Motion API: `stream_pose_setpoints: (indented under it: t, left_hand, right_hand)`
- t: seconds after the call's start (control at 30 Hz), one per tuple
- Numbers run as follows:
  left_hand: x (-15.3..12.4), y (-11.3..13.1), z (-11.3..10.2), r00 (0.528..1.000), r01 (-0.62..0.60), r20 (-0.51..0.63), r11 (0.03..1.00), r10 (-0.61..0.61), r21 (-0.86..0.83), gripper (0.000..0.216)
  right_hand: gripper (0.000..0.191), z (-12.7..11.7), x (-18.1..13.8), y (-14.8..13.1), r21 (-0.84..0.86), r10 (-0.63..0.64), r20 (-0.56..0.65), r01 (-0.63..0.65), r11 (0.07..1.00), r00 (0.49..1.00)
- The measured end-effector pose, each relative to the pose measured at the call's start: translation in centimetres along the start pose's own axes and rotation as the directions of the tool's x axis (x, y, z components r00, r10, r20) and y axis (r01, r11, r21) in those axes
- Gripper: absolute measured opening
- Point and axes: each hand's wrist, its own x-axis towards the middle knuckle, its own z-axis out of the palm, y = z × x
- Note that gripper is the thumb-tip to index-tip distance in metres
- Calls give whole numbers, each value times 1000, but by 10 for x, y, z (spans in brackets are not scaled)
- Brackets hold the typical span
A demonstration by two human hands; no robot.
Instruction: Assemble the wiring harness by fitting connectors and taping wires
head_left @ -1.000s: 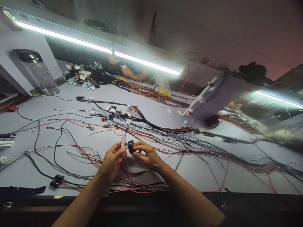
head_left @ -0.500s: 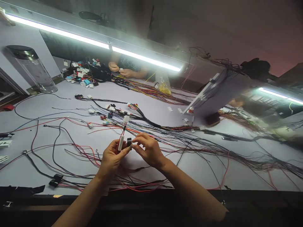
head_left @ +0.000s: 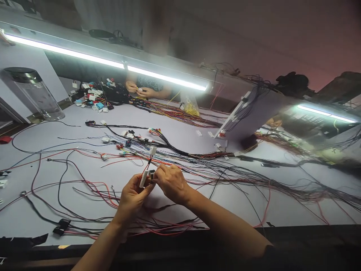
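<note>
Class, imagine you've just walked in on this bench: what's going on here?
The person's left hand holds a slim white tube, with thin wires leading up to a white connector. The right hand has its fingertips bunched against a small black roll, apparently tape, beside the tube; their exact grip is hidden. Loose wires spread across the table. Opposite, a co-worker's hands hold a small piece near heaped connectors.

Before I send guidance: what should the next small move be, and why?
Probably have the right hand draw a little tape off the black roll while the left hand steadies the white tube: the right hand is at the roll, close beside the tube in the left hand's grasp. I can't make out a free end.
</note>
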Motion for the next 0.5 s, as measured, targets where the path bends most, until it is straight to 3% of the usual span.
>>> stream_pose_setpoints:
  t: [0.2,0.5]
  left_hand:
    - [-2,-2,-2,999,38,13,998,-39,50,37]
    - [0,2,-1,997,79,-2,994,-79,79,40]
  right_hand:
    - [26,7,-13,-4,-17,-74,-72,73,997,995]
    - [18,5,-11,1,73,-105,-140,116,991,985]
